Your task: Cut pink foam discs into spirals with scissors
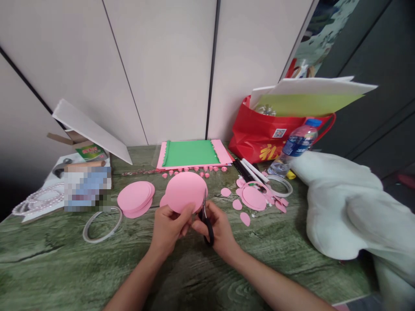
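Observation:
My left hand pinches the lower edge of a pink paper disc and holds it upright above the green table. My right hand grips black-handled scissors whose blades meet the disc's right edge. A stack of pink discs lies just left of my hands. To the right lie pink petal-shaped cutouts and more pink discs.
Green and pink paper sheets lie against the wall, with small pink pieces in a row before them. A tape ring sits at the left, a red bag, a water bottle, markers and white cloth at the right.

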`<action>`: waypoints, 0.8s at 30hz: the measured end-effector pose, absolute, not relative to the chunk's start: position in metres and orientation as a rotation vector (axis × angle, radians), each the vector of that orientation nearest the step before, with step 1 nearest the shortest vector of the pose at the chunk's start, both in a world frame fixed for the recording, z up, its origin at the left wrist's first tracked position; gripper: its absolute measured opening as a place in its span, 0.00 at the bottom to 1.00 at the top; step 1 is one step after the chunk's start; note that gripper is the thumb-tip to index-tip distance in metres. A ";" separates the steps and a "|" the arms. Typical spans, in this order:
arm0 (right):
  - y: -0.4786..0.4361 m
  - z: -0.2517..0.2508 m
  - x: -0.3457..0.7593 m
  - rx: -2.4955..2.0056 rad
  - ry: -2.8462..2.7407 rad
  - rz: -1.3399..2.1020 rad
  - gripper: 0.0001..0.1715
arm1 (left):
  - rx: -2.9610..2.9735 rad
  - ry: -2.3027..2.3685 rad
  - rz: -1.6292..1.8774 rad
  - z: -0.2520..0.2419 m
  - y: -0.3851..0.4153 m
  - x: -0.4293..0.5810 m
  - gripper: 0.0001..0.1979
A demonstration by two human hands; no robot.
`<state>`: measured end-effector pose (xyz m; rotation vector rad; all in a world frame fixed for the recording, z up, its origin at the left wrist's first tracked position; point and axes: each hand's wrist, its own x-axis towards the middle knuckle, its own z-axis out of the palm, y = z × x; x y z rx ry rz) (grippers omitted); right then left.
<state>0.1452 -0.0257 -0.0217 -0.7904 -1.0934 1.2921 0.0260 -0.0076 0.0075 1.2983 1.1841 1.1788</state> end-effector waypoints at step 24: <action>-0.021 -0.025 0.141 -0.780 -1.017 1.347 0.24 | 1.228 1.226 1.134 0.015 -0.006 0.024 0.18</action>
